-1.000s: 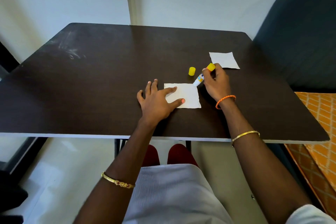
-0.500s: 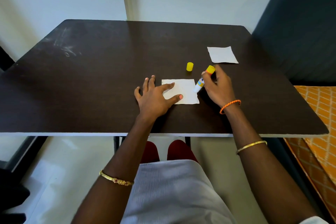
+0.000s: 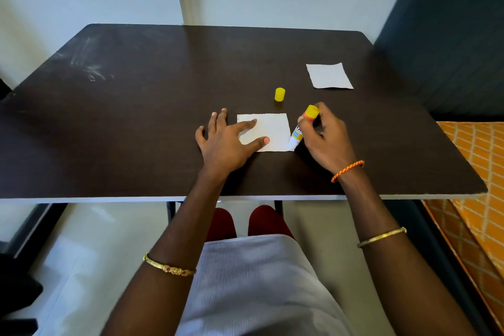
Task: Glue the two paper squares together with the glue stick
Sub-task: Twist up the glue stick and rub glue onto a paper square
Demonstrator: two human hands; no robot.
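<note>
Pale walls are backing a dark table (image 3: 136, 117). Near its front edge a paper square (image 3: 272, 131) is lying flat; the left hand (image 3: 226, 142) is pressing on the square's left part with straight, spread fingers. The right hand (image 3: 324, 139) is gripping a glue stick (image 3: 301, 128), tilted, its tip touching the square's near right corner. Just behind the square a yellow cap (image 3: 279, 94) is standing. Further back and right of the square, a second square (image 3: 329, 76) is lying apart.

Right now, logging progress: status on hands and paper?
Left hand flat on near square. Right hand grips glue stick at its edge. Second square apart. Nothing blocking.
</note>
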